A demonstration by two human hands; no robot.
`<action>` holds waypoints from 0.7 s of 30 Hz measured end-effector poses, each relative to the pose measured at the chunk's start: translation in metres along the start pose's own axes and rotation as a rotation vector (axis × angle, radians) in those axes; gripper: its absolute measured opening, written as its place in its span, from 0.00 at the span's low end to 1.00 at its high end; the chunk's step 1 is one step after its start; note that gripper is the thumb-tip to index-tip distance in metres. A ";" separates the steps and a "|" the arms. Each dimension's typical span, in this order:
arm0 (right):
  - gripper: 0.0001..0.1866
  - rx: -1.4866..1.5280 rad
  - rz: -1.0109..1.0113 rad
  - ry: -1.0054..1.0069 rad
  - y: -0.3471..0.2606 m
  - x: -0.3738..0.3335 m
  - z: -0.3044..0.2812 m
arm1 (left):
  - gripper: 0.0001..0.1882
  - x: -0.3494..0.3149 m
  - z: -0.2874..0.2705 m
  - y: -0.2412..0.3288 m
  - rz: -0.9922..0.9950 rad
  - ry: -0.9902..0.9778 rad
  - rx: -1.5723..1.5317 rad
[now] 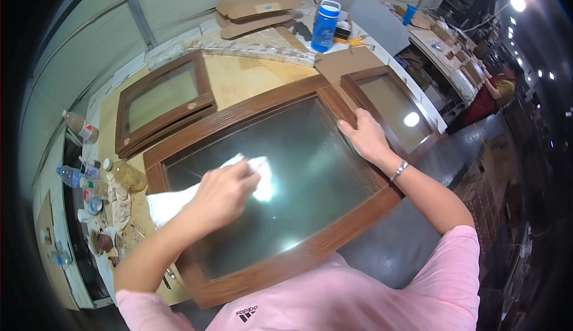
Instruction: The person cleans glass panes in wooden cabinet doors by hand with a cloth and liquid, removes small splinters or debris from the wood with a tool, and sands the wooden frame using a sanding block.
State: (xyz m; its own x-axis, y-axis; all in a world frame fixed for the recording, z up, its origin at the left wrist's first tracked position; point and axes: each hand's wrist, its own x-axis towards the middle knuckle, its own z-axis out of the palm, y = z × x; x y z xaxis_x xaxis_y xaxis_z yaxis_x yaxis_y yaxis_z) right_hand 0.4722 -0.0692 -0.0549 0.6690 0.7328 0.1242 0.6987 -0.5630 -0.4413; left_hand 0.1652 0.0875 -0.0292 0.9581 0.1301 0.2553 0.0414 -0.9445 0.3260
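Wood-framed glass panel [307, 164], over worktable [239, 86]: our left hand [224, 192] clasped white cloth [170, 205] against its pane [325, 179], our right hand [367, 137] gripped its right rail [332, 100]; wiping looked partway, remainder unclear to us.

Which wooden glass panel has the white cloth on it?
The big middle panel, where the left hand holds the white cloth. The smaller left panels and smaller right panel have none.
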 end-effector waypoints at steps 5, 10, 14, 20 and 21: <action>0.28 0.044 0.034 -0.139 -0.025 0.000 -0.007 | 0.04 0.141 0.059 -0.026 0.066 0.194 0.188; 0.26 0.042 0.073 -0.113 -0.011 -0.003 -0.011 | 0.14 0.150 0.057 -0.040 -0.007 0.161 0.322; 0.26 0.049 0.043 -0.121 -0.013 -0.003 -0.011 | 0.13 0.160 0.058 -0.033 -0.025 0.181 0.337; 0.26 0.099 0.081 -0.131 -0.008 -0.002 -0.013 | 0.07 0.172 0.048 -0.019 -0.207 -0.121 -0.355; 0.26 0.099 0.071 -0.130 -0.009 -0.003 -0.012 | 0.06 0.164 0.032 -0.018 -0.209 -0.283 -0.466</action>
State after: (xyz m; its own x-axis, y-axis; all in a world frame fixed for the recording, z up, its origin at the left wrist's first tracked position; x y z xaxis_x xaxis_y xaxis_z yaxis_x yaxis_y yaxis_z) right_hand 0.4672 -0.0707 -0.0402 0.6731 0.7392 -0.0234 0.6182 -0.5798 -0.5307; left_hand 0.3311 0.1158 -0.0221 0.9841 0.1531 -0.0896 0.1698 -0.6666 0.7258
